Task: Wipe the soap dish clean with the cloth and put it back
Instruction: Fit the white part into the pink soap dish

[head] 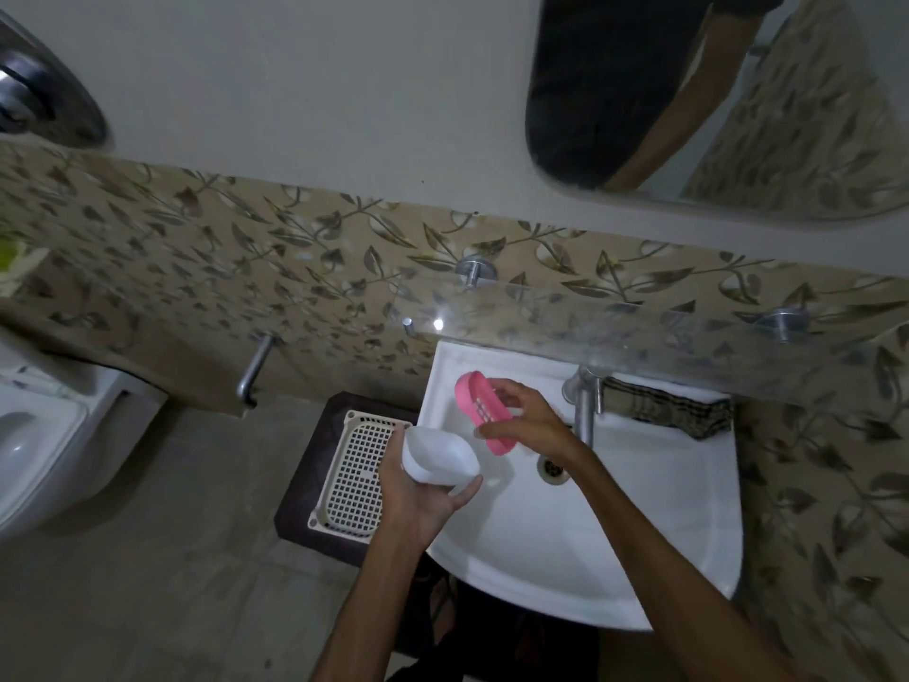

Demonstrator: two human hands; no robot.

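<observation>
Holding the white soap dish base (439, 455) cupped in your left hand (418, 499) over the sink (639, 558), your right hand (531, 420) pinches what looks like its pink insert (479, 411) just above.

Hands hold pink tray (479, 411), white dish (440, 455) (over sink (639, 534)).

Readable text: none in this view.
Pink soap dish tray (484, 413): slotted, in the right hand's grip, no lettering to be made out.
White soap dish base (440, 454): plain surface in the left hand's grip, no mark or brand visible.
Cloth (669, 401): just beyond the right grip by the tap, woven pattern only, no label legible.
Sink (639, 509): below both grips, no maker's mark readable.
</observation>
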